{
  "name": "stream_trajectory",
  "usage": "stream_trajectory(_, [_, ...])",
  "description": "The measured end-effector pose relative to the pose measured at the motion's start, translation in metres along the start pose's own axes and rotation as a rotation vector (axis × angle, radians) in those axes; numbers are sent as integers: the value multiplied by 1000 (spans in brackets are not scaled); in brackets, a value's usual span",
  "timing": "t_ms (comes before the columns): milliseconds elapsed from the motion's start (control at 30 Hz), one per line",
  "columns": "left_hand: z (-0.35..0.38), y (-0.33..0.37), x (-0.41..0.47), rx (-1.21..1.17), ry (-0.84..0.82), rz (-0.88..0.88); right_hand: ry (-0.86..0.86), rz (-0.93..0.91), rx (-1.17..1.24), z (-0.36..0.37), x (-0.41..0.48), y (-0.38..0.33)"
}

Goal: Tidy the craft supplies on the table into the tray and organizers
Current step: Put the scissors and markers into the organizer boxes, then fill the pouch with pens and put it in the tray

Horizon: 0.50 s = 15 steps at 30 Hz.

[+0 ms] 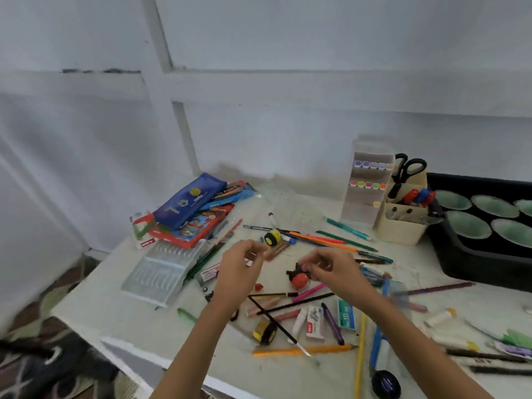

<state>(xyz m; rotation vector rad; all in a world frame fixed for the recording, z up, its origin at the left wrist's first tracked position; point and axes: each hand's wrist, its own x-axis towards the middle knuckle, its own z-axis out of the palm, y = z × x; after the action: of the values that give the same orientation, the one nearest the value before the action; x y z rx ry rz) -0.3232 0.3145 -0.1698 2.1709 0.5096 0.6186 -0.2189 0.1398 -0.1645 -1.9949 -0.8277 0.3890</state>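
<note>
Wall (288, 125): white and plain, at the back.
Table (121, 306): white; the picture cuts off its front and right side.
Floor (43, 355): dark, patterned, blurry, at the left.
Tray (472, 266): black, at the table's right end, partly out of the picture.
Clear stand (365, 203): we see it next to a tan box (400, 226), just beside the tray.
Pencils (305, 350): loose all over the table with pens.
Left hand (240, 272): fingers curled above the mess; too blurry, so we cannot tell if it pinches anything.
Right hand (334, 269): curled too, near a red thing (299, 280); we cannot tell its hold.
</note>
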Motion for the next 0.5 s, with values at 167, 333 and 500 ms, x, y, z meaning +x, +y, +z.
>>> stream_trajectory(167, [-51,-38,17,29,162,-68,-116,-71,28,51,57,-40])
stream_trajectory(333, [-100,-79,68,169,321,-131,-63,5,138,106,136,-69])
stream_trajectory(500, [-121,-115,128,405,257,-169,-5,219,271,160,222,-81])
